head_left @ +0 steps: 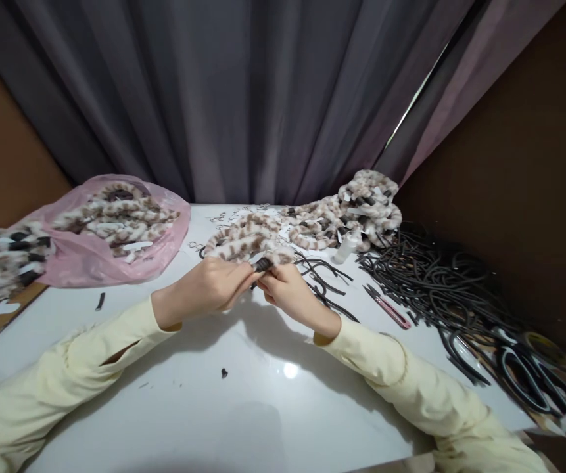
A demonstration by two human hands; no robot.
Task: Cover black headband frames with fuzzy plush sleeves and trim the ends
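Both hands meet above the middle of the white table, gripping one fluffy spotted strap (250, 240) in white and brown. My left hand (208, 284) is closed on the strap beside a black wrapped section (263, 264). My right hand (287, 292) is closed too, its fingers pinching at the other side of that black part. The strap loops up and away beyond the hands, and a white tag shows near the left fingertips. The fingers hide exactly what lies between them. Several black cords (325, 282) lie just right of my right hand.
A pink plastic bag (164, 259) of similar straps stands left. More straps (371, 203) are piled back right, near a small clear bottle (346, 248). Pink-handled snips (388, 307), a heap of black cords (425, 276) and large scissors (524, 381) lie right. Small metal rings scatter behind.
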